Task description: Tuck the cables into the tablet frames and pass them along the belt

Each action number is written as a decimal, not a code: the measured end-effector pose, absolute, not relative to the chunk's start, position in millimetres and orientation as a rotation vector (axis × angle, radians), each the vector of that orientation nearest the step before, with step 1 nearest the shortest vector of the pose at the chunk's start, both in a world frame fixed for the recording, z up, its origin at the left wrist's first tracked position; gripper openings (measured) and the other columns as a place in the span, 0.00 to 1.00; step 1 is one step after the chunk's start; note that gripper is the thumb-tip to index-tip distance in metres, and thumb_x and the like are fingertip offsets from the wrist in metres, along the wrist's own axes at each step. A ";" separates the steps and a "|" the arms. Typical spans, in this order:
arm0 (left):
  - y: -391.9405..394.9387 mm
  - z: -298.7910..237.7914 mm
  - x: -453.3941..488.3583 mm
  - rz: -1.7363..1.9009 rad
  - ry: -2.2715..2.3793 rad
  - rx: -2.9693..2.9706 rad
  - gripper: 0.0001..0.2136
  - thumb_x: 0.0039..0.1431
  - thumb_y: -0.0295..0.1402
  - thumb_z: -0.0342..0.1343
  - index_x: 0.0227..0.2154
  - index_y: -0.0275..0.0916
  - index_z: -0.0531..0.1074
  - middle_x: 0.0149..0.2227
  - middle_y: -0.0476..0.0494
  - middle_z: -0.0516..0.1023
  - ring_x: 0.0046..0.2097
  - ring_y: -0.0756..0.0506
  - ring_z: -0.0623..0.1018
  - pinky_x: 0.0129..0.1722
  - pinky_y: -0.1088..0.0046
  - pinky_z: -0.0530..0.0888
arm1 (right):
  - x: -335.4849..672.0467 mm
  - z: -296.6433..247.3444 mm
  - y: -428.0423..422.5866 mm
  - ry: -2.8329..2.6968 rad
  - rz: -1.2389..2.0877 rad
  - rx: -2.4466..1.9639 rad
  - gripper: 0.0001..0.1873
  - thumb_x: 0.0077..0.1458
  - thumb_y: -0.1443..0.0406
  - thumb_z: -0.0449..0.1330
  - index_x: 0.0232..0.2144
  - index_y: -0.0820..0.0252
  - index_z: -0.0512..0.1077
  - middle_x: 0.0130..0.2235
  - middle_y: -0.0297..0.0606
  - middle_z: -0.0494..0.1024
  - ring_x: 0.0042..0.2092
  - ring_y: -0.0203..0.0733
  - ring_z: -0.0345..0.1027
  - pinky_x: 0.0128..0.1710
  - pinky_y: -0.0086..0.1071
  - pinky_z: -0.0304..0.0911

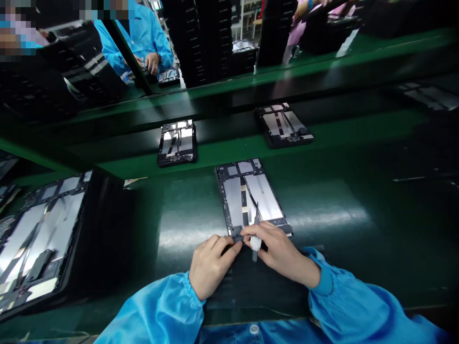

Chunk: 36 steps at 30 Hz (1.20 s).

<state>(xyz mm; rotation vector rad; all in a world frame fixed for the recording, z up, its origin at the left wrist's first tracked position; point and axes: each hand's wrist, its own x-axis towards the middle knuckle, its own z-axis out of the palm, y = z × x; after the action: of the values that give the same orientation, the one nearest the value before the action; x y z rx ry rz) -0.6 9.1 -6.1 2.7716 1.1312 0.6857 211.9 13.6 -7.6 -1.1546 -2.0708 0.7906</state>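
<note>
Four open tablets counted. Left tablet (36,234) sat well left of middle tablet (251,196), back-left tablet (177,142) beyond it. Left hand (210,265), curled narrow, touched its near edge. Right hand (283,253) pinched one tool (256,241) there. Back-right tablet (283,124) lay beyond.

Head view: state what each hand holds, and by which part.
The right hand pinches a small white tool around its middle, tip toward the open tablet. The left hand grips nothing; its fingertips rest at the tablet's near edge.
</note>
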 end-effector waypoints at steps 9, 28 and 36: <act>9.3 -10.8 -14.2 0.642 0.985 2.934 0.12 0.69 0.25 0.47 0.50 0.37 0.71 0.46 0.44 0.77 0.39 0.47 0.73 0.37 0.71 0.71 | 212.5 -7.8 13.8 -2.052 0.821 -1.150 0.25 0.49 0.83 0.54 0.46 0.55 0.67 0.37 0.36 0.77 0.39 0.46 0.69 0.39 0.38 0.65; 7.7 -12.8 -5.1 0.544 1.041 2.969 0.14 0.70 0.25 0.43 0.52 0.37 0.69 0.45 0.41 0.75 0.38 0.46 0.73 0.34 0.70 0.72 | 230.3 4.3 -0.5 -1.700 0.998 -1.110 0.15 0.67 0.67 0.52 0.52 0.51 0.71 0.27 0.31 0.72 0.24 0.35 0.67 0.27 0.30 0.67; 6.8 -15.3 -4.8 0.545 1.061 2.896 0.13 0.70 0.26 0.44 0.52 0.38 0.68 0.45 0.41 0.74 0.38 0.46 0.73 0.33 0.70 0.73 | 226.3 -6.1 -10.6 -1.491 1.216 -1.331 0.10 0.62 0.65 0.56 0.44 0.59 0.73 0.27 0.33 0.77 0.20 0.33 0.69 0.21 0.26 0.69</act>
<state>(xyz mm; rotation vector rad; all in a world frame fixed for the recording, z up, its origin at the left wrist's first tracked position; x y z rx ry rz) -4.8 6.8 -15.3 2.8959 1.0610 0.5451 226.3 -10.6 -6.1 -1.3306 -1.4908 1.2164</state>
